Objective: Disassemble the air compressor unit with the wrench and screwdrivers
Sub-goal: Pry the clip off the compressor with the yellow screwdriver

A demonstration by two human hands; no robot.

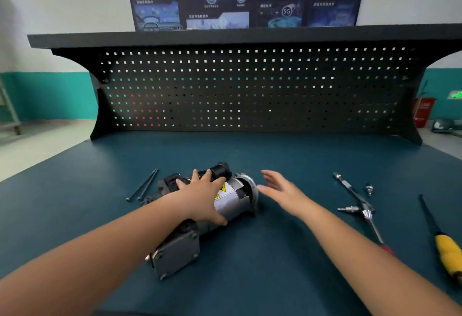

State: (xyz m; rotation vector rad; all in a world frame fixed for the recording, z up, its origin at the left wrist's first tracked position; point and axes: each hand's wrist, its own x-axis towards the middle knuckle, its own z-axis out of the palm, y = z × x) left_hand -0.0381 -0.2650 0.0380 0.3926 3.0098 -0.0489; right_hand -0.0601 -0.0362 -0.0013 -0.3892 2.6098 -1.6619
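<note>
Left hand (202, 195) lies spread on the air compressor (232, 203); right hand (280, 188) hovers open (fingers (269, 176) straight) beside its end.

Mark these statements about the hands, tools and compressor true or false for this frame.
1. The left hand rests with spread fingers on the compressor. True.
2. The right hand grips the ratchet wrench. False: it is open and holds nothing, beside the compressor's end cap; the wrench lies on the bench to its right.
3. Two long bolts lie on the bench left of the compressor. True.
4. The yellow-handled screwdriver is in the left hand. False: it lies on the bench at the far right, untouched.
</note>
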